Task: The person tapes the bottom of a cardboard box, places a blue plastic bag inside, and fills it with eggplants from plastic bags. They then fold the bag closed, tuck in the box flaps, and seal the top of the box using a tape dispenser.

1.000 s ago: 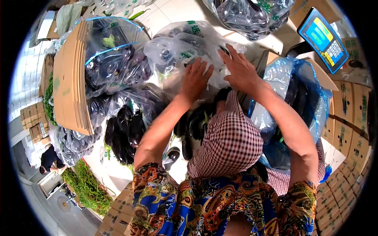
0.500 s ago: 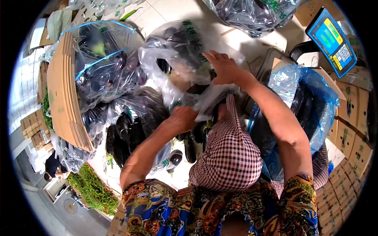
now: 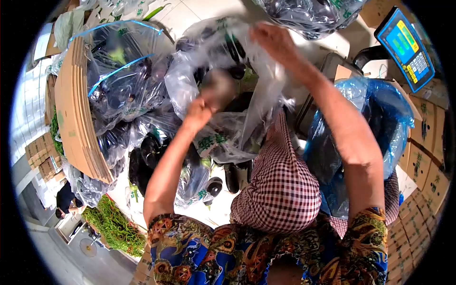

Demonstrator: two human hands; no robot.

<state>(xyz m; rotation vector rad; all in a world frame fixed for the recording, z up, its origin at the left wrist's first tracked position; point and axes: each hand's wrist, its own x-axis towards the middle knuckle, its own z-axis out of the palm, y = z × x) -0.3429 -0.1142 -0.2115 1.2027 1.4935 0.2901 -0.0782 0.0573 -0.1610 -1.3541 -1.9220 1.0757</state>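
Observation:
A clear plastic bag (image 3: 183, 88) gapes open in the upper middle, with dark eggplants (image 3: 235, 50) inside. Closed at the bag's upper right edge, my right hand (image 3: 274, 42) has the plastic pinched in its fingers. Over the near left part of the opening is my left hand (image 3: 199, 114), its fingers drawn together. A blurred patch covers its fingertips, so what it holds cannot be made out. More eggplants (image 3: 232, 178) lie below the bag, beside a checkered cloth-covered shape (image 3: 280, 194).
Filled plastic bags (image 3: 128, 85) and stacked cardboard (image 3: 73, 111) stand left. On the right are a blue-lined box (image 3: 351, 102) and a scale display (image 3: 403, 47). Another filled bag (image 3: 308, 14) lies at the top. Green peppers (image 3: 114, 225) and a person (image 3: 66, 199) are lower left.
My right hand has moved up and away, and its fingers have closed. My left hand has shifted up and left over the bag. The bag's mouth is wider, with more eggplants showing.

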